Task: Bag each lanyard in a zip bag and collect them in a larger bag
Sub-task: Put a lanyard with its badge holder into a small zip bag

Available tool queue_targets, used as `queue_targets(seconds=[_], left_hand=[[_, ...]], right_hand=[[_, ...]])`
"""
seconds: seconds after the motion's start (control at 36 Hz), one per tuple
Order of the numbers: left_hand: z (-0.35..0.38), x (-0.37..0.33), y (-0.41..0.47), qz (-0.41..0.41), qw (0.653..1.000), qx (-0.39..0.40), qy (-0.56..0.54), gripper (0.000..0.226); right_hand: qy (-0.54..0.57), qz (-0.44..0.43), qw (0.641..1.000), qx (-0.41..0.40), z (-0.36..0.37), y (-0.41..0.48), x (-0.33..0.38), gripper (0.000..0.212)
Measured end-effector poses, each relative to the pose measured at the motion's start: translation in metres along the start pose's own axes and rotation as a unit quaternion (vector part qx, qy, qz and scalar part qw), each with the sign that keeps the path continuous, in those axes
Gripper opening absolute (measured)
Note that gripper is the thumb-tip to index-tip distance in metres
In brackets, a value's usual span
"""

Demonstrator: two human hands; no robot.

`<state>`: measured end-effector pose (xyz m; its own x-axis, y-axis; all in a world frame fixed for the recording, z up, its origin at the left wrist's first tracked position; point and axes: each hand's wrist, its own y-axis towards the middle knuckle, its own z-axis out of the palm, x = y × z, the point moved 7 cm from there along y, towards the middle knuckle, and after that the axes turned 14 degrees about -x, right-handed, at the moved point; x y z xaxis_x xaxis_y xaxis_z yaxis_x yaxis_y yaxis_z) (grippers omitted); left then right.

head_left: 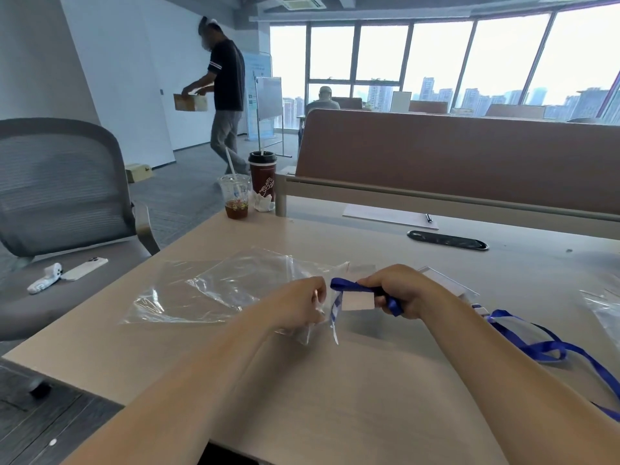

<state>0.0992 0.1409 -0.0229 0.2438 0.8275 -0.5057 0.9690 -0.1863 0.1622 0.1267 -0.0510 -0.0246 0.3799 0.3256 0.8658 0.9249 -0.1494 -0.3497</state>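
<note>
Head view, near to far.

- Both forearms reach in from the bottom edge over the pale wood worktop (335, 397).
- Left hand (298, 307): fingers curled, pinching the edge of a small zip bag (308, 333) of clear plastic. The bag hangs just below and beside the fingertips. Cannot tell whether its mouth is open.
- Right hand (399, 292): fingers closed round a folded blue lanyard (349, 286). A loop of ribbon sticks out toward the left hand, and a pale card (357, 302) hangs under it. The lanyard is held above the worktop, right next to the small bag. It is unclear whether any of it is inside.
- A second lanyard (543, 347), also blue, lies loose on the worktop to the right of the right forearm and trails off toward the frame edge.
- A large bag (201, 290), clear and crumpled, lies flat on the worktop behind and to the left of the left hand.
- More clear plastic (604, 307) shows at the right edge.
- Farther back: a black oval cable port (448, 239), then a paper sheet (385, 216) with a pen (428, 218) on it.
- Far left corner: a clear cup (235, 196) with a straw and a dark red cup (262, 179), side by side.
- A brown partition (453, 156) stands along the back.
- At left, a grey chair (60, 196) has a phone (85, 268) on its seat.
- Background: a standing person (224, 92) carries a box.
</note>
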Motion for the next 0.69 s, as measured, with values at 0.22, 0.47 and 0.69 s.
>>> queue_targets(seconds=[0.22, 0.47, 0.69], left_hand=[[0.001, 0.003, 0.004, -0.002, 0.999, -0.009, 0.035, 0.012], [-0.002, -0.011, 0.004, 0.043, 0.994, -0.057, 0.088, 0.023], [-0.005, -0.014, 0.004, 0.031, 0.996, -0.047, 0.063, 0.018]], right_hand=[[-0.063, -0.027, 0.998, -0.01, 0.006, 0.001, -0.001, 0.019], [-0.028, -0.019, 0.999, -0.015, 0.007, 0.005, 0.0, 0.014], [0.034, 0.02, 0.999, 0.02, 0.009, 0.003, -0.002, 0.011]])
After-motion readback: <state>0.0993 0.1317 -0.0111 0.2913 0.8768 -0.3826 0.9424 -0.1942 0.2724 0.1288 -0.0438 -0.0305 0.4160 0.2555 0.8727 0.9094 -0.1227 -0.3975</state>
